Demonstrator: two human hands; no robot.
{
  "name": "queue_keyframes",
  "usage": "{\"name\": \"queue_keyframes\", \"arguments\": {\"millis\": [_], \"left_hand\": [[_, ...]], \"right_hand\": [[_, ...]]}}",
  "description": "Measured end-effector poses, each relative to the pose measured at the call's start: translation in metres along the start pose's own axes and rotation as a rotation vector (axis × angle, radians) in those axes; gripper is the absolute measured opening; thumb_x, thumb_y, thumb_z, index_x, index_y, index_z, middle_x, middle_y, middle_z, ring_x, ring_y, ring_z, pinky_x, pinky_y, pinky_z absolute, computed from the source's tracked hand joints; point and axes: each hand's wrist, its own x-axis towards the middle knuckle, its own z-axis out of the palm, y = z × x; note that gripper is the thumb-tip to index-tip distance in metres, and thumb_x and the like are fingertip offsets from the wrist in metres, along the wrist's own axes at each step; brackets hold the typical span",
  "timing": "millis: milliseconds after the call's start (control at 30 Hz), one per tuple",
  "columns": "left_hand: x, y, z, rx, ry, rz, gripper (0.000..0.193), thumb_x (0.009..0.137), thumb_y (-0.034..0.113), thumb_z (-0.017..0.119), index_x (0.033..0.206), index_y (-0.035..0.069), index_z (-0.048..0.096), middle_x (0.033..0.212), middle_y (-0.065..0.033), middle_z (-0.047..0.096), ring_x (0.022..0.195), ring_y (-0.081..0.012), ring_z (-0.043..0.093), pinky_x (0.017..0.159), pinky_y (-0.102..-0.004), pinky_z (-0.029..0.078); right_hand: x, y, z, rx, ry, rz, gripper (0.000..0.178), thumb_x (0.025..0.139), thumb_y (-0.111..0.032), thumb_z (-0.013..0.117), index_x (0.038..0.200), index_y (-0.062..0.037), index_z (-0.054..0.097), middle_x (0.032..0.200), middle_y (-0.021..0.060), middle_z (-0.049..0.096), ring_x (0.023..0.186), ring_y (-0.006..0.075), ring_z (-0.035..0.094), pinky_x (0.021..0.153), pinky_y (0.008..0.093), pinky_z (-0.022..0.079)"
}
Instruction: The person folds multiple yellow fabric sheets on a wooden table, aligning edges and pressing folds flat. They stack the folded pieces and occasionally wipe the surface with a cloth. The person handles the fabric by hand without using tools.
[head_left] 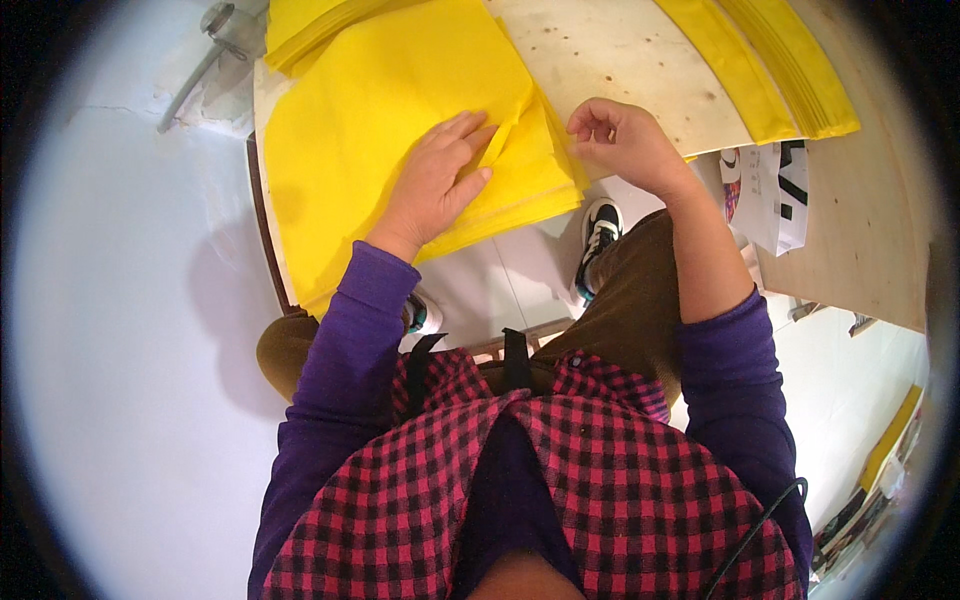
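Note:
A stack of thin yellow fabric sheets (400,90) lies on a pale wooden table, its near edges slightly fanned. My left hand (440,175) rests palm down on the top sheet, fingers stretched out. Beside its fingertips a corner flap (508,130) of the fabric is folded up. My right hand (622,140) is just past the right edge of the stack, with its fingers curled in toward the thumb. Whether a bit of fabric is pinched there is hidden.
More folded yellow fabric bundles (790,70) lie on the table (620,60) at the far right, with another yellow pile at the far left. Below the right edge hangs a white printed bag (770,195). A white wall (130,250) stands close on the left. My legs are under the table's near edge.

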Motion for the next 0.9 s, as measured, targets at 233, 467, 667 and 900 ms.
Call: {"name": "queue_keyframes", "arguments": {"millis": [233, 467, 667, 900], "left_hand": [[-0.001, 0.001, 0.0, 0.01, -0.008, -0.01, 0.046, 0.088, 0.028, 0.052, 0.123, -0.002, 0.054, 0.131, -0.0209, 0.05, 0.125, -0.0366, 0.043, 0.106, -0.0424, 0.032], [0.0, 0.0, 0.0, -0.004, -0.015, -0.012, 0.047, 0.087, 0.028, 0.052, 0.123, -0.003, 0.054, 0.131, -0.0211, 0.05, 0.126, -0.0366, 0.042, 0.107, -0.0422, 0.031], [-0.001, -0.001, 0.0, 0.01, -0.021, -0.011, 0.048, 0.088, 0.029, 0.051, 0.123, -0.002, 0.054, 0.131, -0.021, 0.05, 0.126, -0.0364, 0.042, 0.107, -0.0421, 0.031], [0.0, 0.0, 0.001, 0.025, -0.02, -0.009, 0.048, 0.088, 0.031, 0.05, 0.125, 0.0, 0.053, 0.132, -0.0202, 0.05, 0.127, -0.0353, 0.041, 0.108, -0.0421, 0.03]], "right_hand": [[-0.001, 0.002, 0.002, -0.152, -0.075, -0.114, 0.029, 0.069, -0.008, 0.074, 0.095, -0.0026, 0.063, 0.082, 0.0062, 0.061, 0.074, 0.0162, 0.056, 0.068, 0.028, 0.047], [-0.003, -0.001, 0.004, -0.088, -0.104, -0.139, 0.025, 0.069, -0.007, 0.074, 0.091, -0.0024, 0.065, 0.082, 0.0072, 0.061, 0.075, 0.018, 0.057, 0.069, 0.0291, 0.048], [0.001, 0.004, 0.008, -0.143, -0.152, -0.191, 0.021, 0.07, -0.007, 0.071, 0.089, -0.0042, 0.064, 0.083, 0.0075, 0.061, 0.076, 0.0202, 0.057, 0.07, 0.0301, 0.048], [0.003, 0.002, 0.014, -0.424, -0.105, -0.326, 0.008, 0.079, -0.012, 0.061, 0.081, -0.0045, 0.06, 0.084, 0.0123, 0.06, 0.082, 0.032, 0.058, 0.072, 0.0395, 0.047]]}}
